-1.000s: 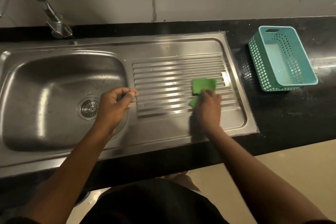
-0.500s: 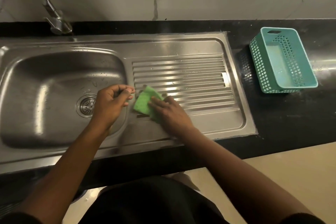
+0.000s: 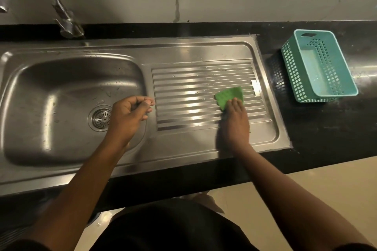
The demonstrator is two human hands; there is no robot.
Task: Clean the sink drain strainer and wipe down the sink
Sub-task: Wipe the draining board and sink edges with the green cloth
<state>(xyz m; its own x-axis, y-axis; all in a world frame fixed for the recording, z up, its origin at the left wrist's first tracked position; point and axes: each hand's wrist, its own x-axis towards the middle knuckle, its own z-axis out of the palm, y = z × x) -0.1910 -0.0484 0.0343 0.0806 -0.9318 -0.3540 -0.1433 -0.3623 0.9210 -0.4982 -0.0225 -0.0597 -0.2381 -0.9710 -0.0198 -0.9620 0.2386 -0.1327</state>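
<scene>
Green pad [image 3: 229, 94] is back at the far right end of the ribbed drainboard [image 3: 193, 79]. Half a second ago it was hard over on the left, so that's another full stroke across the ridges. The right hand [image 3: 235, 122] lies flat on it, fingers straight and close together, pressing down. The left hand [image 3: 127, 116] has barely shifted above the basin [image 3: 61, 98] edge, its fingers curled in against the thumb; I can't tell if they pinch anything. It sits just beside the strainer [image 3: 101, 118], which is seated in the drain. I'd judge the wiping well underway, with the basin and strainer perhaps still to do. Off to the right, the teal basket [image 3: 293, 71] stands on the black counter [image 3: 326, 128], clear of the strokes, and the faucet [image 3: 65, 20] overhangs the back left. Nothing blocks the pad.
</scene>
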